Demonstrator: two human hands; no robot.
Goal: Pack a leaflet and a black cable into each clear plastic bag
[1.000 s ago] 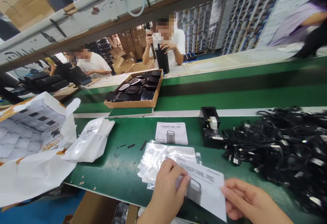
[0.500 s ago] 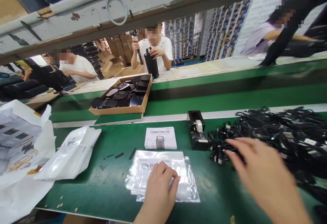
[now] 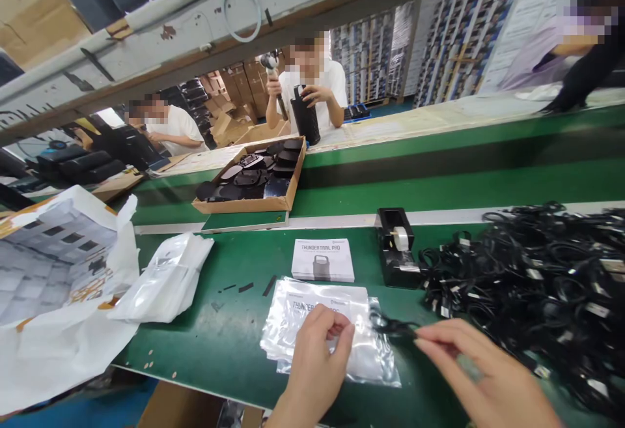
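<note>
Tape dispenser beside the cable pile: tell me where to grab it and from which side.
Come from above and pinch the tape dispenser across its two long side walls, near the tape roll. It is a narrow upright block, slim enough to span easily. The cable pile crowds its right front corner; the rear half looks clearer.

Green matting (image 3: 219, 343) surrounds the black tape dispenser (image 3: 396, 249): right of it a black cable heap (image 3: 537, 271), left of it a white booklet (image 3: 323, 260) lettered black, nearer than it a clear plastic bag (image 3: 371, 356) and one black cable (image 3: 390, 326).
</note>
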